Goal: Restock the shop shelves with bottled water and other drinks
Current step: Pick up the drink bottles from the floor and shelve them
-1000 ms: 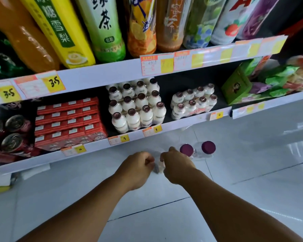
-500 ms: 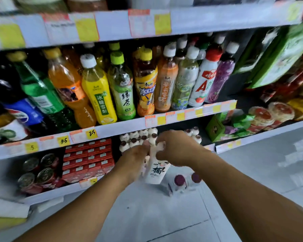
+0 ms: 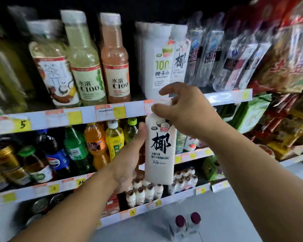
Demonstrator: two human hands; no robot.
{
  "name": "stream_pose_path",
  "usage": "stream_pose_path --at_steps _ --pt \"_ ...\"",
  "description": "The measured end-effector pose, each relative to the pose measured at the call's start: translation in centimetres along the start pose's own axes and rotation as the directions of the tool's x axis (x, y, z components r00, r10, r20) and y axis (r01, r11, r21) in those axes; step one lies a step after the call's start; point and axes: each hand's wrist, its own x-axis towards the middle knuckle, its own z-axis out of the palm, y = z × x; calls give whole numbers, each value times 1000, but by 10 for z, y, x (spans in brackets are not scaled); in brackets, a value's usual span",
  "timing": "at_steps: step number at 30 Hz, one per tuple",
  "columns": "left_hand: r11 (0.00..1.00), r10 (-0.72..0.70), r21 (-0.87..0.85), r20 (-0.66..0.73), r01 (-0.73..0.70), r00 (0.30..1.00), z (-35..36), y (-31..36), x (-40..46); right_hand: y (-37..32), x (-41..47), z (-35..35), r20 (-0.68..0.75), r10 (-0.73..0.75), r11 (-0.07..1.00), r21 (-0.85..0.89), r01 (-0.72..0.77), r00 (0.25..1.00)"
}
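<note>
**Coconut bottle lifted to the upper shelf**

Half a second ago the white coconut drink bottle [image 3: 160,151] was low by the small milk bottles; now it is raised. The right hand [image 3: 184,110] pinches its cap, the left hand [image 3: 129,161] curls round its side. Above the right fingers, matching white bottles [image 3: 157,67] fill the shelf [image 3: 105,112].

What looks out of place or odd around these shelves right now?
Two purple-capped bottles stand on the floor below the lowest shelf rather than on it. Otherwise nothing looks spilled or damaged; the white carton held in both hands is upright.
</note>
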Motion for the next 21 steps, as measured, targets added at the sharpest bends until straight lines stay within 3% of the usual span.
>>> stream_pose_path --at_steps 3,11,21 --pt "997 66 26 19 -66 998 -1 22 -15 -18 3 -4 -42 13 995 104 -8 999" --pt "984 177 26 -132 -175 975 -18 62 -49 -68 12 0 -29 -24 951 307 32 999" --pt "972 234 27 -254 -234 938 -47 82 -84 -102 17 35 -34 -127 901 414 130 991"
